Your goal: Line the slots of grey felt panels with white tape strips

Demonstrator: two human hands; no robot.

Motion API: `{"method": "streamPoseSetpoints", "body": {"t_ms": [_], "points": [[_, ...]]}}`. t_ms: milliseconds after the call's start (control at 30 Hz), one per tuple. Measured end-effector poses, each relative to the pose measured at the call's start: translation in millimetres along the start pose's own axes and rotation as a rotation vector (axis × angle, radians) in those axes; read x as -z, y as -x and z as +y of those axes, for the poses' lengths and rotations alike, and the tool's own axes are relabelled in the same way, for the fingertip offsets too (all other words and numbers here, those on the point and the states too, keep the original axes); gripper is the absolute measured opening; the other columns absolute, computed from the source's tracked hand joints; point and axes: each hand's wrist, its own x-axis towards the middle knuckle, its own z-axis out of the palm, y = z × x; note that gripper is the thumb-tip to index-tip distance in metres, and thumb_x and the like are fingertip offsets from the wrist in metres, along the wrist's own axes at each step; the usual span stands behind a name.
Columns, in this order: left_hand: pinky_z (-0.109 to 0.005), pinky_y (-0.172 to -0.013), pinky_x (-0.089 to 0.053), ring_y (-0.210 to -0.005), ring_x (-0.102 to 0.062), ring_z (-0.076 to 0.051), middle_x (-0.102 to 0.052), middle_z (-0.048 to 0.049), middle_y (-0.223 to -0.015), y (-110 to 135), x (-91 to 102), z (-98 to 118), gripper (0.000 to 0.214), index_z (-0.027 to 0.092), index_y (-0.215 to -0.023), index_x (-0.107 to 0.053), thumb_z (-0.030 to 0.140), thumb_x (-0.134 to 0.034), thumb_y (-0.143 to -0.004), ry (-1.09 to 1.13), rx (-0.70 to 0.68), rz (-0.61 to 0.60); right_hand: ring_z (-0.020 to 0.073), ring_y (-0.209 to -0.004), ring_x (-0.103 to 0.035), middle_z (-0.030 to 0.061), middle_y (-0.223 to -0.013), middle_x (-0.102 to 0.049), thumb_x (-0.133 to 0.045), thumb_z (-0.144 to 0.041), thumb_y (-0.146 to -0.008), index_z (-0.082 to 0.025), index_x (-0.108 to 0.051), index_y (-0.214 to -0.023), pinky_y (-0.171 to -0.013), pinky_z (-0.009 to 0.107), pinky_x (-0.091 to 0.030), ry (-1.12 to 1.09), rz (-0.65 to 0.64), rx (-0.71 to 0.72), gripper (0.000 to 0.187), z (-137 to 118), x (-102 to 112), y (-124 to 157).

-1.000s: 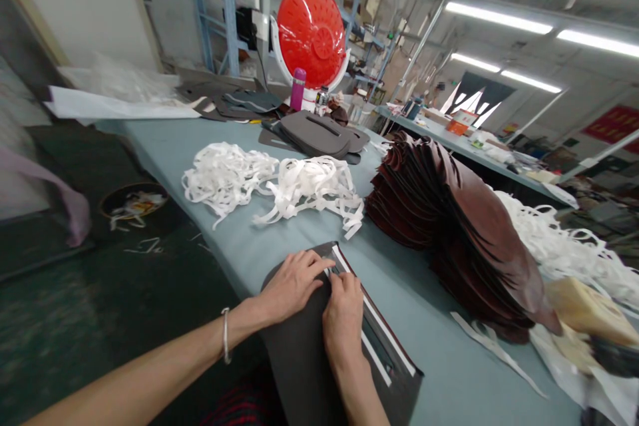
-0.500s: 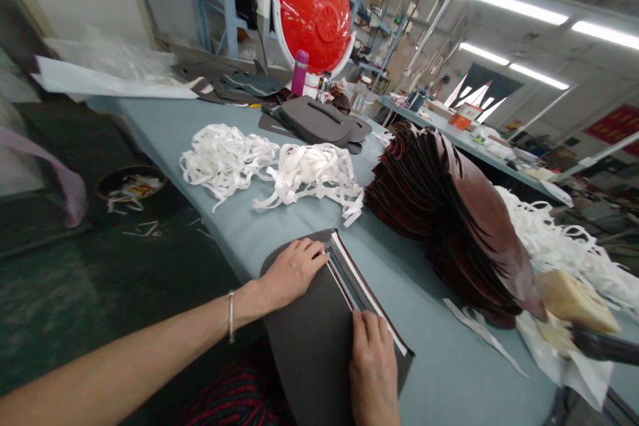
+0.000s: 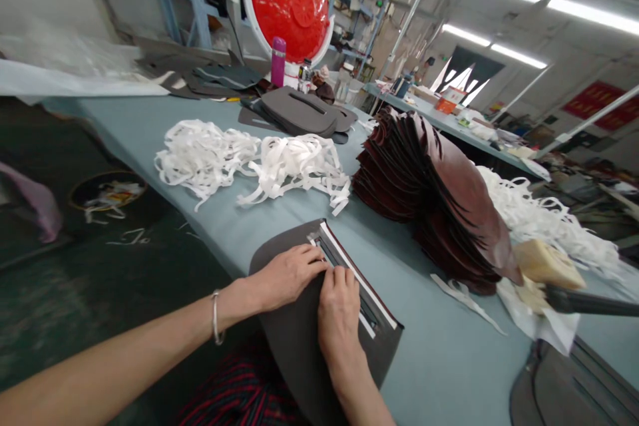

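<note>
A dark grey leather-like panel (image 3: 299, 353) lies over the table's near edge. Through it runs a long slot (image 3: 368, 309), with a white tape strip (image 3: 358, 277) along the far edge and more white strip on the near side. My left hand (image 3: 290, 274) has its curled fingertips pressed together at the slot's near edge, close to the upper end. Right beside it, my right hand (image 3: 340, 309) pinches the same edge, its fingers bent and nearly touching the left. Whatever lies under the fingertips is hidden.
White tape heaps (image 3: 299, 166) lie beyond the panel. To the right stand stacked brown leather pieces (image 3: 464, 200), a yellowish block (image 3: 549, 265) and a black handle (image 3: 592, 301). Another grey panel (image 3: 564, 386) sits at lower right. Farther back are grey pieces (image 3: 294, 110) and a purple bottle (image 3: 278, 63).
My right hand has moved up along the slot's near edge until beside my left, uncovering the slot's lower end. The left stays near the upper end. The view has shifted right.
</note>
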Motion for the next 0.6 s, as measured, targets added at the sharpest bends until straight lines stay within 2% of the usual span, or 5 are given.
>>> {"method": "streamPoseSetpoints", "body": {"t_ms": [100, 233, 367, 467, 600], "points": [[-0.038, -0.102, -0.038, -0.119, -0.047, -0.023, -0.056, -0.0088, -0.123, 1.5, -5.7, 5.0, 0.035, 0.017, -0.121, -0.053, 0.011, -0.045, -0.088, -0.049, 0.015, 0.009, 0.0254, -0.081, -0.049, 0.0119, -0.086, -0.057, -0.044, -0.003, -0.083, -0.009, -0.063, -0.098, -0.068, 0.038, -0.045, 0.079, -0.021, 0.018, 0.025, 2.8, 1.4, 9.2], [-0.042, -0.102, -0.037, -0.122, -0.046, -0.025, -0.055, -0.0096, -0.127, 2.7, -11.0, 5.7, 0.038, 0.021, -0.126, -0.05, 0.016, -0.046, -0.089, -0.085, -0.031, -0.015, 0.0254, -0.079, -0.05, 0.0117, -0.088, -0.058, -0.047, -0.003, -0.081, -0.008, -0.064, -0.099, -0.065, 0.038, -0.046, 0.127, -0.027, 0.047, 0.026, 26.7, 6.0, 45.6], [-0.046, -0.1, -0.038, -0.122, -0.046, -0.028, -0.053, -0.0096, -0.129, 0.5, -7.4, 15.1, 0.049, 0.025, -0.129, -0.047, 0.007, -0.045, -0.084, -0.155, -0.077, -0.071, 0.0262, -0.083, -0.05, 0.0141, -0.093, -0.059, -0.043, -0.003, -0.083, -0.006, -0.062, -0.108, -0.071, 0.039, -0.047, 0.136, 0.03, 0.057, 0.032, 49.9, 10.9, 79.6], [-0.039, -0.096, -0.041, -0.115, -0.051, -0.024, -0.057, -0.0107, -0.122, -3.4, -3.6, 31.2, 0.039, 0.018, -0.123, -0.051, 0.008, -0.044, -0.087, -0.162, -0.089, -0.081, 0.0267, -0.086, -0.05, 0.0141, -0.095, -0.06, -0.041, -0.003, -0.084, -0.007, -0.061, -0.109, -0.073, 0.04, -0.046, 0.108, 0.055, 0.054, 0.032, 56.7, 11.6, 88.0], [-0.037, -0.093, -0.044, -0.11, -0.053, -0.022, -0.058, -0.0102, -0.12, -7.0, -5.4, 56.2, 0.035, 0.017, -0.119, -0.052, 0.008, -0.045, -0.087, -0.195, -0.096, -0.074, 0.027, -0.087, -0.051, 0.0131, -0.094, -0.06, -0.041, -0.005, -0.085, -0.009, -0.061, -0.107, -0.074, 0.041, -0.045, 0.07, 0.091, 0.035, 0.03, 56.3, 9.4, 86.2]]}}
